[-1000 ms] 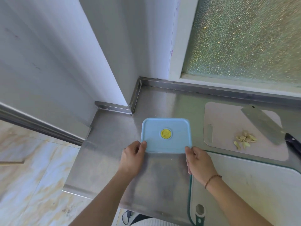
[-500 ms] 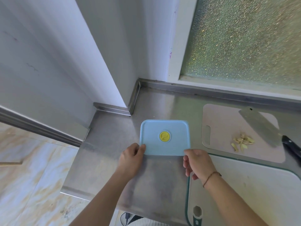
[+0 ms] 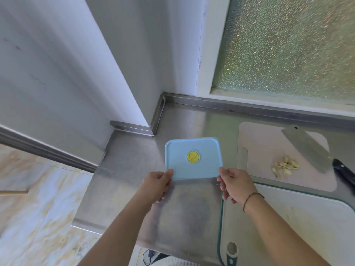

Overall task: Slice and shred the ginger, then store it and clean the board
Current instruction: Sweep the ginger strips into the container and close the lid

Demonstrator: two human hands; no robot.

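A light blue container lid [image 3: 193, 166] with a yellow round valve [image 3: 193, 156] lies on the steel counter [image 3: 134, 169]. My left hand [image 3: 156, 184] holds its near left corner, thumb on top and fingers curled below. At the near right corner my right hand [image 3: 235, 182] does the same with its thumb at the edge. Whatever is under the lid is hidden. To the right, cut ginger pieces [image 3: 285, 166] lie on a pink cutting board [image 3: 265, 143]. A cleaver [image 3: 305, 148] rests on that board, its black handle pointing right.
A white board with a green rim [image 3: 288, 217] covers the counter's near right. Walls form a corner behind the lid, with a frosted window [image 3: 288, 45] at the back right. The counter's left edge drops to a marbled floor [image 3: 28, 208].
Both hands stay at the lid's near corners. My right hand slid slightly back along its corner, so only the thumb tip meets the edge. The lid has barely shifted.
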